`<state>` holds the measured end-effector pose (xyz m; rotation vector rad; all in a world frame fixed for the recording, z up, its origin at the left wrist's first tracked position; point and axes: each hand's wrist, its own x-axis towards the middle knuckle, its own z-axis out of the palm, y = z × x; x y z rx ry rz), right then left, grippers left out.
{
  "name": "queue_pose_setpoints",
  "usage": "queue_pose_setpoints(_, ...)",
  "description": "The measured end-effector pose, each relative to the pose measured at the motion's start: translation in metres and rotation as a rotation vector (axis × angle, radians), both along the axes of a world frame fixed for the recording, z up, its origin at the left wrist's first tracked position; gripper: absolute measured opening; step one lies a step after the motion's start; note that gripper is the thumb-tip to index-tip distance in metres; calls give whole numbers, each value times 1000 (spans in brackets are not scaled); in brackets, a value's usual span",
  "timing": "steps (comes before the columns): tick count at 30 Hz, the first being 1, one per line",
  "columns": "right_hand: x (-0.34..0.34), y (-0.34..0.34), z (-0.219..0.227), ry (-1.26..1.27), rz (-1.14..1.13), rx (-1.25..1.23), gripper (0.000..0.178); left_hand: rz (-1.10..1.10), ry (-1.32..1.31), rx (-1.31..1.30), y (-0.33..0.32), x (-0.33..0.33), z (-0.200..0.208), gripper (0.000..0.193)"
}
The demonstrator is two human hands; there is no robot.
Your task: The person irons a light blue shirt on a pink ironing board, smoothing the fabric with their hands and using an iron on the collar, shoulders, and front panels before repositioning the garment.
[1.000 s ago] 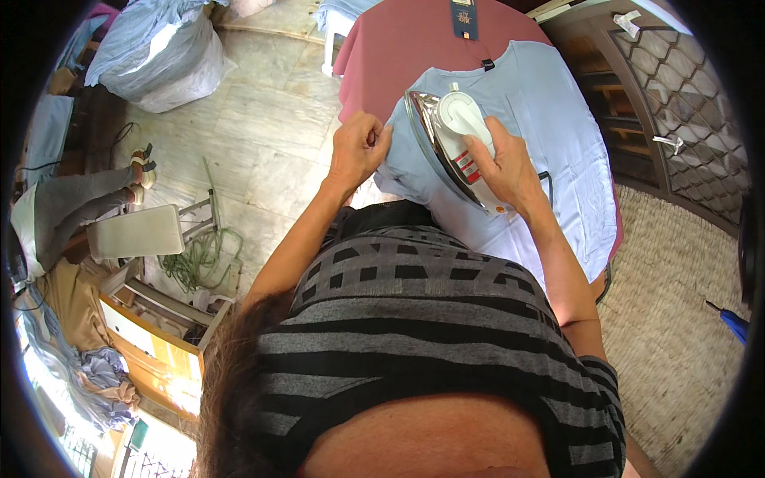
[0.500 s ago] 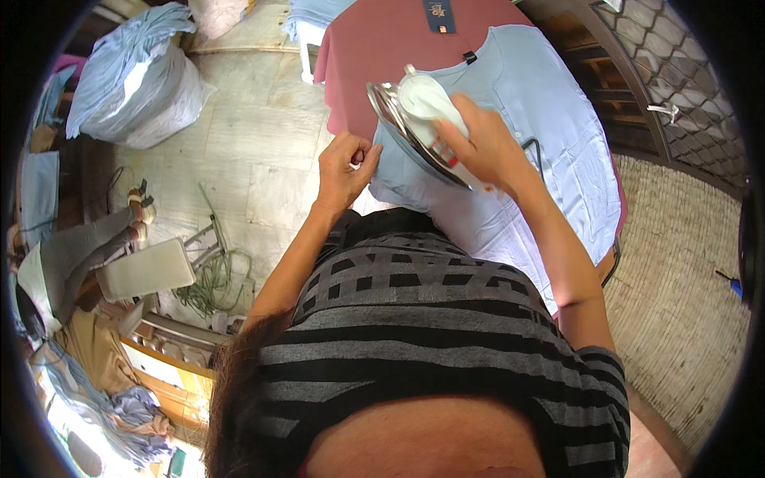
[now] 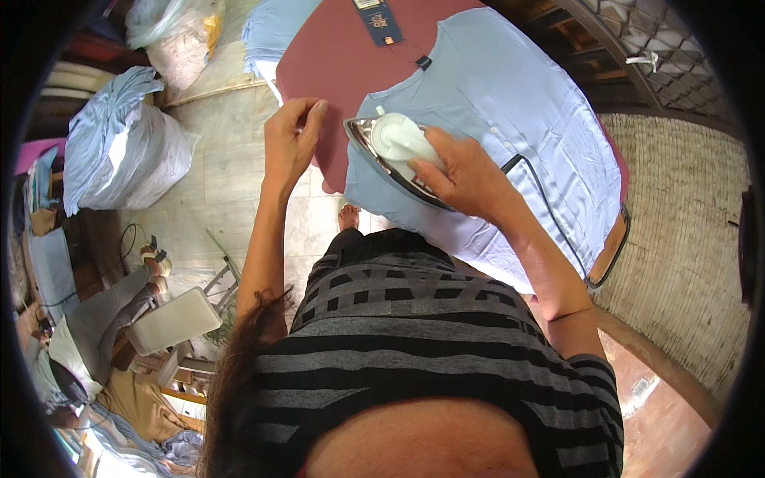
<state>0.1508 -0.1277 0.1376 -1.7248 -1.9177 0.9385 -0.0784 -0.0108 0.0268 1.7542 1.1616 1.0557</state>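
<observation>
Ironing is shown on a maroon ironing board [image 3: 335,64], over which a light blue shirt [image 3: 510,103] is spread with its collar toward the far end. A white iron [image 3: 394,151] with a shiny soleplate is gripped by the right hand [image 3: 466,175], whose fingers are wrapped tightly around the handle; the iron is held tilted over the shirt's left edge, near the shoulder. The left hand [image 3: 291,135] is rested at the board's left edge, fingers curled loosely; whether anything is pinched there cannot be told. Compared with half a second ago, the iron is seen lower in the picture and nearer the body, and the left hand has been shifted up beside the board's edge, away from the shirt's hem. A dark label [image 3: 381,20] is lying on the board beyond the collar. Bundled laundry bags [image 3: 119,151] are seen on the tiled floor to the left.
</observation>
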Motion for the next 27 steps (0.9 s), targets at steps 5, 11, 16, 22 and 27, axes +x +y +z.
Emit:
queue_pose_setpoints(5, 15, -36, 15, -24, -67, -168, 32, -66, 347, 258, 11, 47, 1, 26)
queue_pose_setpoints(11, 61, -74, 20, 32, -199, -214, 35, 17, 371, 452, 9, 74, 5, 25)
queue_pose_setpoints(16, 115, -87, 48, 31, -406, -309, 31, -261, 88, 414, -45, 126, 7, 22)
queue_pose_setpoints(22, 184, -49, 77, -192, -201, -117, 33, -269, 317, 487, -91, 170, 1, 34)
queue_pose_setpoints(27, 204, 37, 72, -185, 84, -2, 38, -265, 366, 496, -111, 181, -8, 36)
